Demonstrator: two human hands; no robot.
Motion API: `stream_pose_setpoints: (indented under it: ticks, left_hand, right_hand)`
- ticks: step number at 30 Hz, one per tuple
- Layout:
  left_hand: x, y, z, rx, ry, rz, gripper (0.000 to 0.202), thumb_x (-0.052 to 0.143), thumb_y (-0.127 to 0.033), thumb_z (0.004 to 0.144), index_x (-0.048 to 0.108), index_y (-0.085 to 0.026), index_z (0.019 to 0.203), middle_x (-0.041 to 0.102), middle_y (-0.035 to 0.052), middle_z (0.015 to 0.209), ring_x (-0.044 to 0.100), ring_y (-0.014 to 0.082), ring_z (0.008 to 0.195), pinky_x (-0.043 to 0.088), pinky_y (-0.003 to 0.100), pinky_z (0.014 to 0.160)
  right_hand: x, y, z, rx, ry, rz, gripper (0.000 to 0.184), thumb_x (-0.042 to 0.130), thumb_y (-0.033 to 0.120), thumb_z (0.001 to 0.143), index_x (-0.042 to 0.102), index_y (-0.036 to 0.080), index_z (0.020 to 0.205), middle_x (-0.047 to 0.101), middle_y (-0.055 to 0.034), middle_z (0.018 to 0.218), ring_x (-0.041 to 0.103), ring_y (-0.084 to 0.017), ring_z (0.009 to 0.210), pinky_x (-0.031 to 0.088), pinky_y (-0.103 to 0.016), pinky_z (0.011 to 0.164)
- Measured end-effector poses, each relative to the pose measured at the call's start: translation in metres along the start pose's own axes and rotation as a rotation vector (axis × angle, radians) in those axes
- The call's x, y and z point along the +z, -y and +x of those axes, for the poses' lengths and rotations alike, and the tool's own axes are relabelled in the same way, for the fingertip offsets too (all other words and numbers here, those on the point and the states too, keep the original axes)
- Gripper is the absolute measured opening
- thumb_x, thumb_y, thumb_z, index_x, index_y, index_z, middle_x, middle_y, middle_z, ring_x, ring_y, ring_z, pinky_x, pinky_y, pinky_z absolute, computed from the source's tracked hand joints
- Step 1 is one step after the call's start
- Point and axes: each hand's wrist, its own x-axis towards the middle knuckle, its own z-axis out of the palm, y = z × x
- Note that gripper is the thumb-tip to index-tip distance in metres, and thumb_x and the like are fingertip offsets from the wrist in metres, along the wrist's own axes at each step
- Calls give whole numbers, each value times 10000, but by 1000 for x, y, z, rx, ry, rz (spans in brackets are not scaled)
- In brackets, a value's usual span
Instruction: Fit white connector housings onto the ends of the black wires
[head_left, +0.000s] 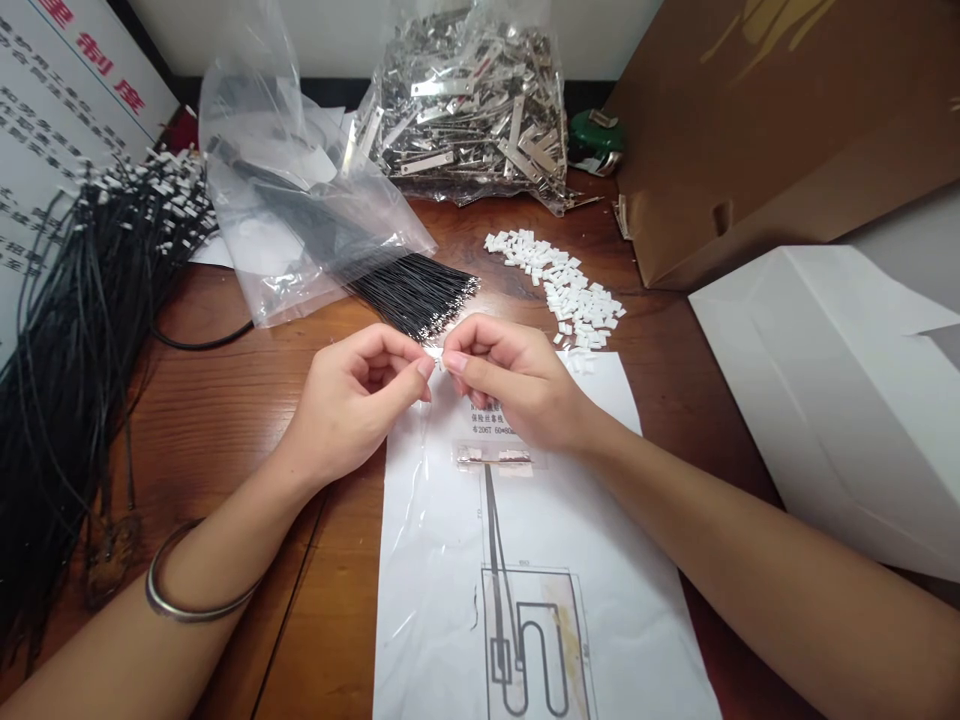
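Observation:
My left hand (358, 394) and my right hand (512, 379) meet fingertip to fingertip over the wooden table (247, 420). Both are pinched on a tiny white connector (437, 357) held between them. Just behind the fingers lies a bundle of thin black wires (411, 290) with bare metal ends, spilling out of a clear plastic bag (300, 200). A scatter of small white plastic connectors (566, 285) lies to the right of the wires. Under my hands is a sheet of paper with a printed wiring drawing (525, 590).
A clear bag of metal strips (472, 100) stands at the back. Many finished black cables with white plugs (90, 300) are heaped on the left. A brown cardboard box (780, 130) and a white box (847, 380) fill the right side. A green object (596, 135) lies by the cardboard.

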Motion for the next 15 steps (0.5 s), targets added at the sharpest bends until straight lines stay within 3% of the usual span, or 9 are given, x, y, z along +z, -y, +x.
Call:
stream_pose_setpoints:
  ticks: [15]
  left_hand:
    - [-2,2,0,4,29,2,98,670,-186,817,613,-165,740,681,-6,646,606,80,535,426,175,448]
  right_hand:
    - [0,0,0,9,-2,-23,164,593,305,902,555,176,807,517,45,642,430,-67,511,324,-240,463]
